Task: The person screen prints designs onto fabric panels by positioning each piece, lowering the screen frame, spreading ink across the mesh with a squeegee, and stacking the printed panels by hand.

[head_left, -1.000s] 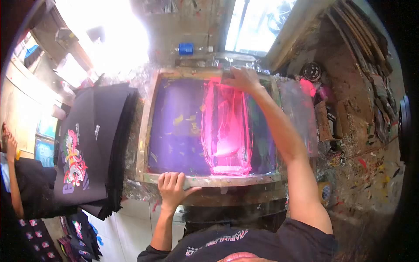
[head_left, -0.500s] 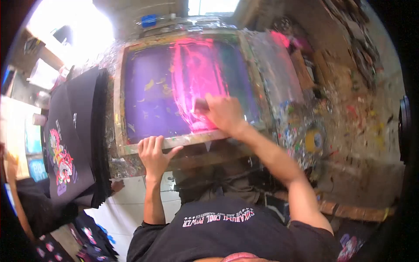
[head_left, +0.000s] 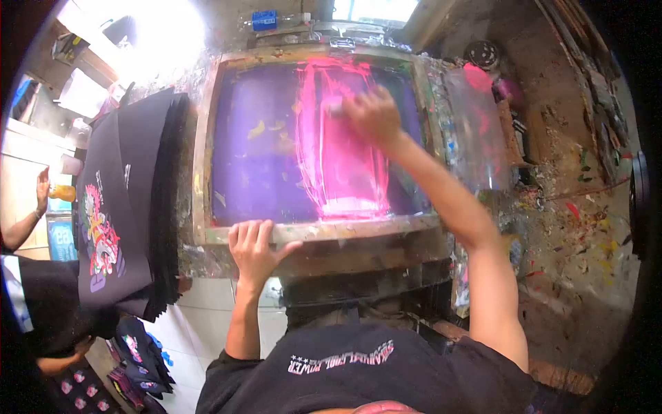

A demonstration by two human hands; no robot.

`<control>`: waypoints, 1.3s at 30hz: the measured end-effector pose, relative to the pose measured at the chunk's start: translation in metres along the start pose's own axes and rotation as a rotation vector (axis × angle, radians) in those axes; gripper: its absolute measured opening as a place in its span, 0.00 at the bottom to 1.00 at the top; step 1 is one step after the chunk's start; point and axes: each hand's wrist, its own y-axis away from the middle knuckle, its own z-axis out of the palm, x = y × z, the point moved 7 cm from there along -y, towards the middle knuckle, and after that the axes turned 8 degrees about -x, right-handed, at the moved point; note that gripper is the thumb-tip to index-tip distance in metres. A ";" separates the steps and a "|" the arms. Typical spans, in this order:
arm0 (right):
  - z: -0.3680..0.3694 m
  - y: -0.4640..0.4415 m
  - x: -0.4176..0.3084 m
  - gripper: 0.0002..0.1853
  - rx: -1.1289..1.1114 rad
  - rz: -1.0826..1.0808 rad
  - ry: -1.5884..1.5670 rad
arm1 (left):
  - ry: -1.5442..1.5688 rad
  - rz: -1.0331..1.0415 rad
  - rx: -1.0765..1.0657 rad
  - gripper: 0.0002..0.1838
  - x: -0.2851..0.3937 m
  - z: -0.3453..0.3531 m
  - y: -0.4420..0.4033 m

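Note:
A wooden-framed printing screen (head_left: pixel 207 148) with purple mesh lies in front of me, a wide band of pink ink (head_left: pixel 345 159) down its right-centre part. My left hand (head_left: pixel 255 248) grips the near rail of the frame, fingers curled over it and thumb spread to the right. Over the upper part of the pink band, my right hand (head_left: pixel 376 117) is closed on a squeegee (head_left: pixel 336 107); motion blurs both, and most of the tool is hidden by the hand. A thicker pink line lies along the band's near end.
A stack of black printed fabric pieces (head_left: pixel 127 172) stands left of the screen. Another person's hand (head_left: pixel 43 190) and dark clothing show at far left. A clear sheet with pink smears (head_left: pixel 479 131) lies to the right. A bottle with a blue label (head_left: pixel 264 21) lies beyond the screen.
My right hand with the squeegee has moved from the screen's near edge toward its far side over the pink ink. My left hand stays on the near rail. The view has shifted slightly.

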 end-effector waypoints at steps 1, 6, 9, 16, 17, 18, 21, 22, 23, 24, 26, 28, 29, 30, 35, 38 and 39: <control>0.028 -0.030 0.024 0.25 -0.068 0.060 0.004 | -0.012 0.001 0.000 0.37 -0.001 0.001 -0.003; 0.048 -0.132 0.089 0.31 -0.442 0.096 -0.237 | -0.078 -0.002 -0.043 0.40 -0.005 0.009 0.002; 0.067 -0.129 0.093 0.34 -0.341 0.101 -0.274 | -0.053 -0.024 -0.115 0.41 -0.010 0.021 0.011; 0.000 -0.041 0.026 0.29 -0.451 0.032 -0.384 | -0.083 0.017 -0.090 0.41 -0.007 0.017 0.013; -0.015 -0.022 0.014 0.27 -0.403 0.034 -0.412 | -0.088 0.036 -0.071 0.41 -0.006 0.020 0.008; -0.033 0.002 -0.004 0.25 -0.431 0.024 -0.439 | -0.074 0.023 -0.074 0.40 -0.007 0.023 0.005; -0.085 0.063 -0.050 0.22 -0.475 0.010 -0.531 | -0.078 0.053 -0.051 0.38 -0.003 0.008 0.004; -0.091 0.076 -0.060 0.22 -0.452 0.022 -0.519 | -0.093 0.049 -0.046 0.38 -0.002 0.008 0.002; -0.094 0.091 -0.071 0.18 -0.426 0.013 -0.477 | -0.103 0.043 -0.041 0.38 0.001 0.006 0.001; -0.101 0.102 -0.078 0.15 -0.401 0.004 -0.431 | -0.115 0.042 -0.053 0.38 0.004 0.003 -0.001; -0.114 0.105 -0.078 0.16 -0.390 0.011 -0.418 | -0.115 0.040 -0.110 0.37 0.009 -0.006 -0.008; -0.128 0.109 -0.080 0.19 -0.386 0.028 -0.341 | -0.083 0.024 -0.234 0.34 0.013 -0.010 -0.012; -0.136 0.112 -0.084 0.19 -0.367 0.044 -0.338 | -0.096 0.043 -0.226 0.34 0.016 -0.017 -0.015; -0.149 0.112 -0.081 0.21 -0.283 0.149 -0.295 | -0.081 0.059 -0.224 0.33 0.018 -0.025 -0.018; -0.215 0.091 -0.063 0.25 0.111 0.267 -0.277 | -0.107 0.093 -0.196 0.30 0.022 -0.109 -0.081; -0.258 0.027 -0.015 0.26 0.260 0.200 -0.224 | -0.143 0.094 0.047 0.24 0.042 -0.178 -0.129; -0.268 0.006 -0.003 0.27 0.330 0.137 -0.208 | -0.172 0.097 0.207 0.22 0.054 -0.197 -0.140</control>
